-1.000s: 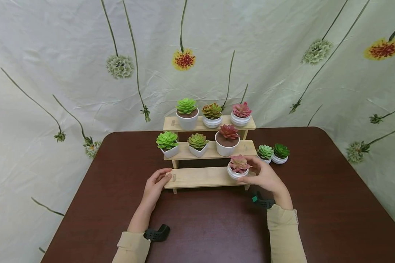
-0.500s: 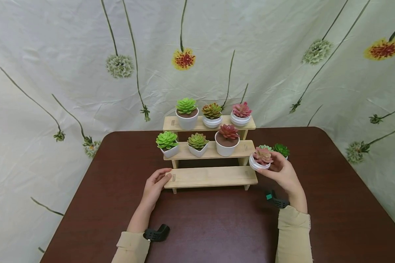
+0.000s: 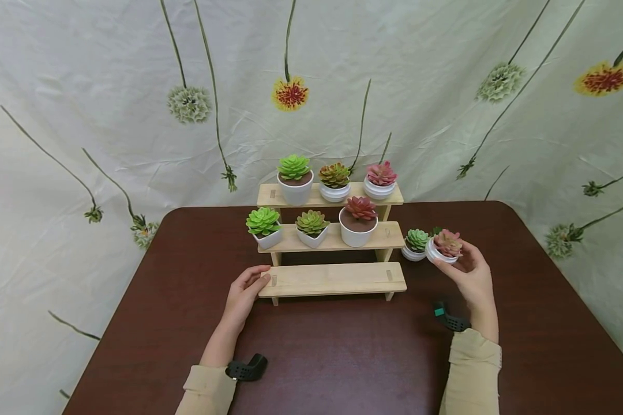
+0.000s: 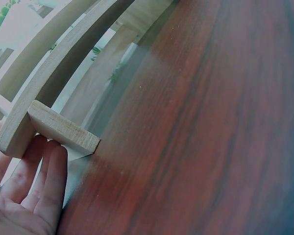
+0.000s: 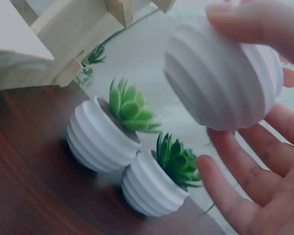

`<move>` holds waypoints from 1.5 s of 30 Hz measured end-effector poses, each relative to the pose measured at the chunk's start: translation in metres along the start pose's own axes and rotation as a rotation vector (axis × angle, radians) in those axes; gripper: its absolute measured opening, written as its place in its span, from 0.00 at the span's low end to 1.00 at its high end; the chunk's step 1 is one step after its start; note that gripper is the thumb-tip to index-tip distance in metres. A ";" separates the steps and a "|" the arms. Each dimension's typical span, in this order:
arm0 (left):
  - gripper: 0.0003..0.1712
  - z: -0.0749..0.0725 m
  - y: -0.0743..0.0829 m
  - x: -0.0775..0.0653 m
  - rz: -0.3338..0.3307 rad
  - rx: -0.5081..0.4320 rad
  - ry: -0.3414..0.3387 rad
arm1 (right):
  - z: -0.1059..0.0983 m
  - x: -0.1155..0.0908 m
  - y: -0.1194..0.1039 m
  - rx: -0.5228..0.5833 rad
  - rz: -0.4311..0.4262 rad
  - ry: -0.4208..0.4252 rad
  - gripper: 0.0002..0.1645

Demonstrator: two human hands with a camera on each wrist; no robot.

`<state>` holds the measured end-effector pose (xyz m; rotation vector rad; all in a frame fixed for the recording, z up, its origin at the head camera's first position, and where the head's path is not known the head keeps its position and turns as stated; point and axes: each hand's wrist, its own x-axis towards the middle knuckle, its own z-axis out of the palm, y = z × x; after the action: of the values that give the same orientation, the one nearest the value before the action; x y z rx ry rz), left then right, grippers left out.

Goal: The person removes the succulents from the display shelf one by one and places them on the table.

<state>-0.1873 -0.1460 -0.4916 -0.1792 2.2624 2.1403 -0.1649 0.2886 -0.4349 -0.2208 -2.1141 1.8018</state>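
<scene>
My right hand (image 3: 475, 279) holds a white ribbed pot with a pink succulent (image 3: 448, 243) between thumb and fingers, off the table. In the right wrist view the pot's ribbed side (image 5: 220, 78) hides its plant. Below it two ribbed pots stand on the table: a light green succulent (image 5: 130, 107) and a dark green succulent (image 5: 176, 161), the latter mostly hidden in the head view. My left hand (image 3: 243, 294) grips the left end of the lowest step of a three-tier wooden stand (image 3: 332, 278). In the left wrist view its fingers (image 4: 54, 166) reach under the board beside a leg.
On the top step stand a bright green succulent (image 3: 294, 167), an orange-green one (image 3: 334, 175) and a pink one (image 3: 381, 173). The middle step bears a green succulent (image 3: 263, 222), an olive one (image 3: 312, 223) and a dark red one (image 3: 360, 208). A flowered cloth (image 3: 420, 69) hangs behind the table (image 3: 332, 357).
My right hand has lifted the pink succulent from the right end of the lowest step and carried it right, to the two pots on the table. The left hand has stayed in place.
</scene>
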 end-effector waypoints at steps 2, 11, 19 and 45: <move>0.17 0.000 0.000 0.000 0.000 -0.002 0.001 | -0.002 0.001 0.003 -0.005 0.040 0.052 0.35; 0.16 0.000 0.000 0.000 0.006 -0.004 0.004 | -0.014 0.000 0.024 0.038 0.097 0.228 0.39; 0.16 0.000 -0.001 -0.001 0.006 0.003 0.001 | -0.019 0.000 0.035 -0.029 0.160 0.335 0.43; 0.17 0.001 0.001 0.000 0.001 -0.014 0.002 | -0.017 0.016 0.068 -0.249 0.212 0.477 0.42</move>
<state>-0.1870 -0.1454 -0.4910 -0.1808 2.2504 2.1577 -0.1803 0.3218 -0.4963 -0.8743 -2.0068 1.3988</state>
